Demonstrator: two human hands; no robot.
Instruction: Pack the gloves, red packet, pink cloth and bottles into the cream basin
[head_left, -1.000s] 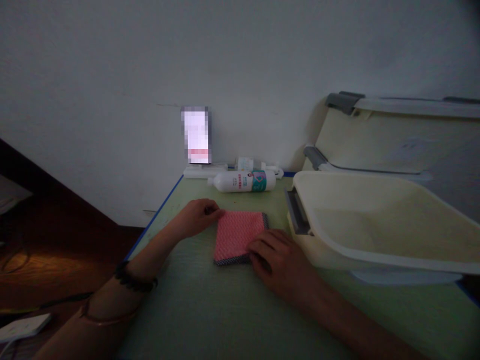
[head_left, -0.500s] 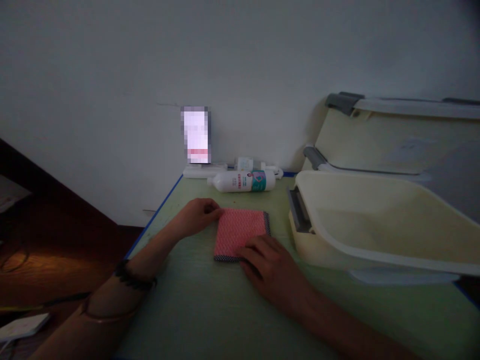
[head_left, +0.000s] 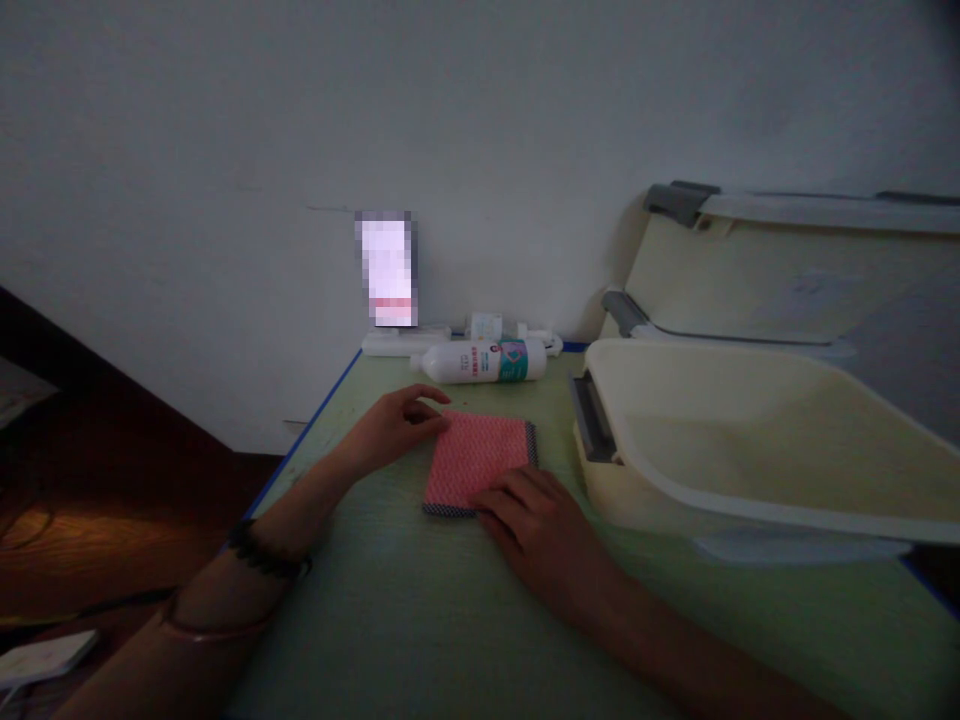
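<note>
A folded pink cloth [head_left: 480, 450] with a dark checked edging lies flat on the green tabletop [head_left: 420, 600]. At its far left corner, my left hand [head_left: 397, 425] has the thumb against the cloth and the index finger raised apart from it, so this hand is open. My right hand [head_left: 536, 515] rests over the near right corner, its fingers lying on the cloth and the edge beneath them hidden. Beyond the cloth, a white bottle [head_left: 480, 361] with a green label lies on its side.
To the right stands a cream plastic bin [head_left: 615, 500] with grey latches, and its lid [head_left: 750, 270] leans behind it. A phone [head_left: 388, 268] with a lit, blurred screen is propped on a white stand [head_left: 397, 343] by the wall. A small clear bottle [head_left: 487, 326] lies behind the white one.
My left index finger has lifted and spread away from the thumb at the cloth's corner. My right hand stays on the cloth. The view has shifted slightly.
</note>
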